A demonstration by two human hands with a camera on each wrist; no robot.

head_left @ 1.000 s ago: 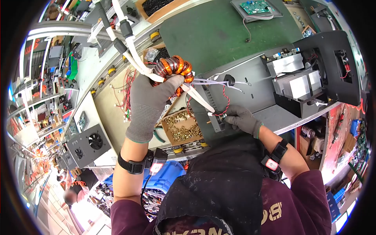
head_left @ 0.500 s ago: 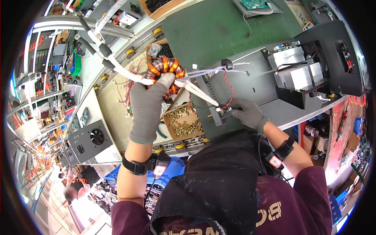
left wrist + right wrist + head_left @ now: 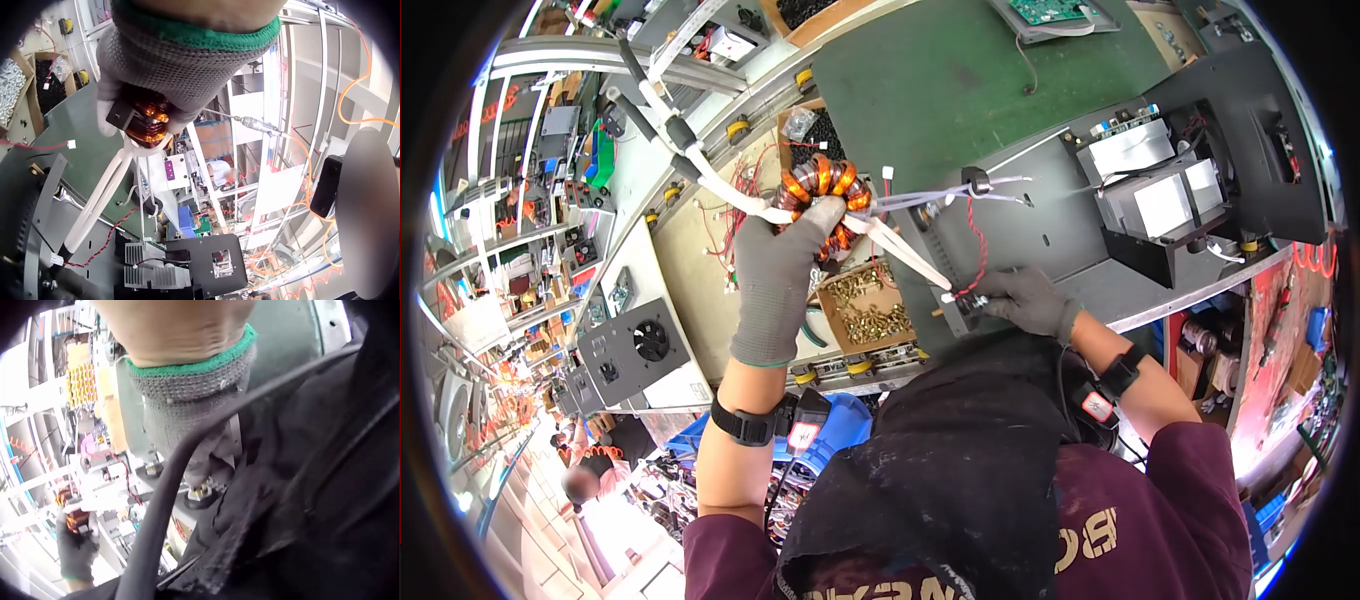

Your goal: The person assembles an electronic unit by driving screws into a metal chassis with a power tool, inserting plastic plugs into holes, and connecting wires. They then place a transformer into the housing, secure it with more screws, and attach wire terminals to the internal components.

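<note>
In the head view my gloved left hand [image 3: 778, 282] grips a copper-wound ring coil [image 3: 825, 180], thumb over its face. White sleeved leads [image 3: 905, 257] run from the coil to the near corner of a black metal chassis [image 3: 1050, 200]. There my gloved right hand [image 3: 1030, 303] pinches a small metal fitting [image 3: 970, 302] at the lead ends, beside a twisted red-black wire [image 3: 984, 245]. The left wrist view shows the coil [image 3: 147, 119] inside my curled left fingers. A cable and dark cloth partly hide my right fingertips in the right wrist view.
A box of brass fasteners [image 3: 870, 312] stands left of the chassis. Silver heat sinks [image 3: 1157, 203] sit in the chassis's right part. A green circuit board [image 3: 1045, 10] lies at the back of the green table surface [image 3: 960, 95]. A fan panel [image 3: 632, 353] is far left.
The coil first moved slightly left with my left hand, and its thick black-ended leads swung left. My right hand stays near the chassis corner, with its fingers still at the fitting.
</note>
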